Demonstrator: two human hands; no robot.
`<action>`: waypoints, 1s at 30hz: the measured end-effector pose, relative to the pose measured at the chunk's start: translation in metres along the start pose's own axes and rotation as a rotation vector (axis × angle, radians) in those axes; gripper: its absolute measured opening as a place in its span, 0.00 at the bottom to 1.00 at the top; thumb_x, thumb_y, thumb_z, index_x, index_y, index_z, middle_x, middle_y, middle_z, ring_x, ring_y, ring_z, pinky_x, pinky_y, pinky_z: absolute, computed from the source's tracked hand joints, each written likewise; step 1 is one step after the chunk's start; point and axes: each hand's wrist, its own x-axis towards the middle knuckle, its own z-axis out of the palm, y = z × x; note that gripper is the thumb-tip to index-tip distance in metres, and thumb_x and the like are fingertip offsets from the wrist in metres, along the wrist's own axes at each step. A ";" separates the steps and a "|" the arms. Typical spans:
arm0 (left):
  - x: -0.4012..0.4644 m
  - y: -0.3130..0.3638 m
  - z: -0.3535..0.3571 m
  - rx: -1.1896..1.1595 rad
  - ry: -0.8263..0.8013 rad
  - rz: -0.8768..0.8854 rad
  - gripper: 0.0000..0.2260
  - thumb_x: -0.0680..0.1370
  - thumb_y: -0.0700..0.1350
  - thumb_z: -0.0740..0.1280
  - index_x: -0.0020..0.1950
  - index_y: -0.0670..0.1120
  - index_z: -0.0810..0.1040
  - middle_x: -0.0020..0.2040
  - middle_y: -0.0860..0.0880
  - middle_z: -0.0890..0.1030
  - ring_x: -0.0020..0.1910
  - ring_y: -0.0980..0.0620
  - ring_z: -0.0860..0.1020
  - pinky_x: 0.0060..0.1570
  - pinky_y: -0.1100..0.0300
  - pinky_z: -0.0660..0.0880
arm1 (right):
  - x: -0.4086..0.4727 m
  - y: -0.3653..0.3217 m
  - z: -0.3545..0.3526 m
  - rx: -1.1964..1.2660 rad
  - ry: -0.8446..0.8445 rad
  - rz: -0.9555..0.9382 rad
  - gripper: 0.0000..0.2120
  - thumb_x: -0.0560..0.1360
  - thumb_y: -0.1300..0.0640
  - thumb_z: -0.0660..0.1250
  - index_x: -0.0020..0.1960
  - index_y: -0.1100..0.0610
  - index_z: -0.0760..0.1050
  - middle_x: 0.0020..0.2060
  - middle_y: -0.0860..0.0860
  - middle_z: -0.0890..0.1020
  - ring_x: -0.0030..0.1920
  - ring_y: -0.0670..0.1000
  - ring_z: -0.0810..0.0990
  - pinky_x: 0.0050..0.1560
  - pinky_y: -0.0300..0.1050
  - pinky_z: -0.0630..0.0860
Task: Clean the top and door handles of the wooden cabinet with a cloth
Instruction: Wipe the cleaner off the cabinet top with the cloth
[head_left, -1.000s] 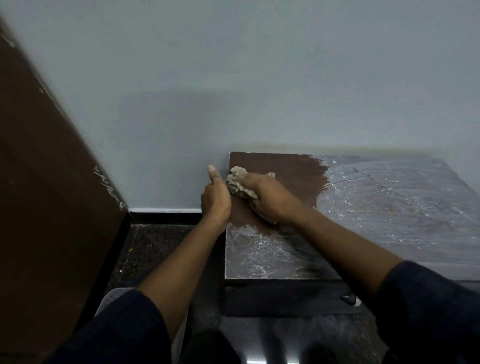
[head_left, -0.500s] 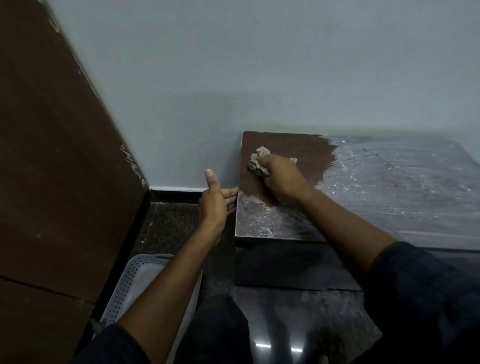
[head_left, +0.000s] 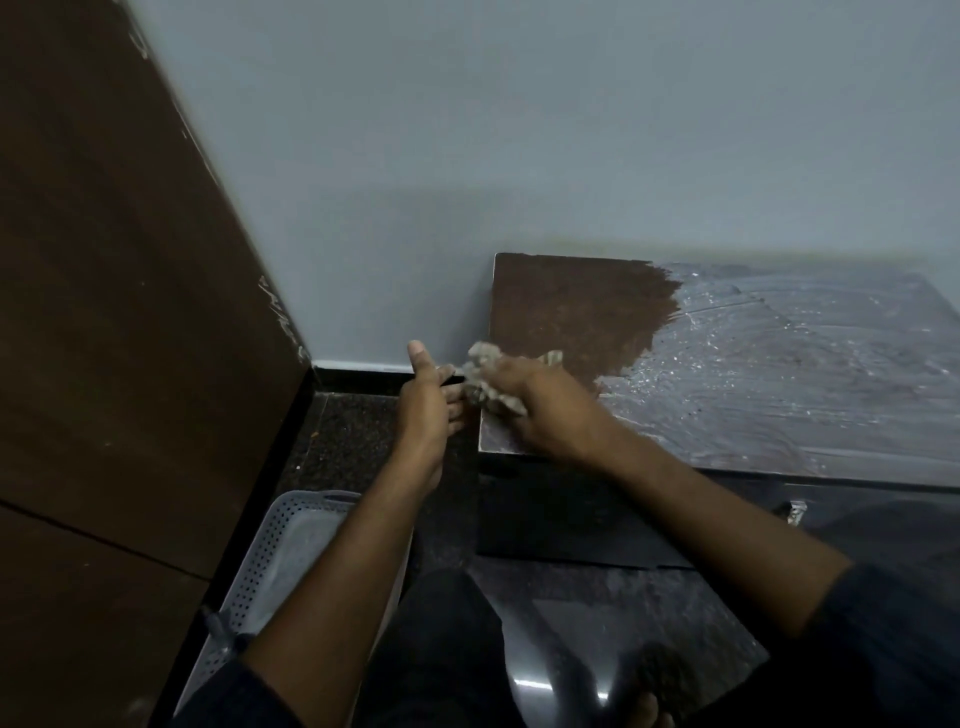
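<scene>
Head view: right hand (head_left: 540, 405) grips the crumpled cloth (head_left: 485, 382), fingers curled round it, at the left edge of the wooden cabinet top (head_left: 571, 312). Left hand (head_left: 428, 402) is just beside that edge, fingers straight and together, thumb up, cupped below the cloth. Risks: dust swept over the edge may miss the palm and fall on the dark floor (head_left: 358, 436); the cloth could slip off the corner. Dusty grey film (head_left: 779, 374) covers the right side, with open room there. Wall (head_left: 467, 156) closes the back, brown panel (head_left: 104, 312) the left. Perforated basket (head_left: 270, 561) sits below. One door handle (head_left: 796, 512) is partly visible.
</scene>
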 end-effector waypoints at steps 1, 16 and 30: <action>-0.001 0.000 0.000 0.005 0.016 -0.002 0.36 0.80 0.66 0.43 0.69 0.41 0.73 0.60 0.41 0.81 0.47 0.53 0.80 0.45 0.59 0.75 | -0.008 -0.004 0.004 -0.001 -0.038 -0.066 0.21 0.77 0.61 0.69 0.69 0.55 0.76 0.66 0.55 0.79 0.65 0.55 0.77 0.68 0.47 0.72; -0.010 -0.006 0.000 -0.037 0.022 0.004 0.34 0.82 0.63 0.44 0.67 0.40 0.75 0.56 0.43 0.83 0.47 0.54 0.82 0.45 0.63 0.78 | -0.015 0.001 0.007 -0.037 0.038 0.026 0.26 0.74 0.65 0.67 0.72 0.54 0.74 0.71 0.54 0.75 0.71 0.55 0.72 0.73 0.47 0.67; -0.009 -0.004 0.007 0.171 0.053 0.190 0.19 0.84 0.53 0.55 0.63 0.44 0.79 0.56 0.46 0.83 0.53 0.51 0.81 0.53 0.53 0.77 | -0.006 -0.001 0.009 -0.034 0.169 0.152 0.24 0.77 0.63 0.66 0.72 0.54 0.73 0.71 0.54 0.75 0.73 0.55 0.70 0.73 0.49 0.65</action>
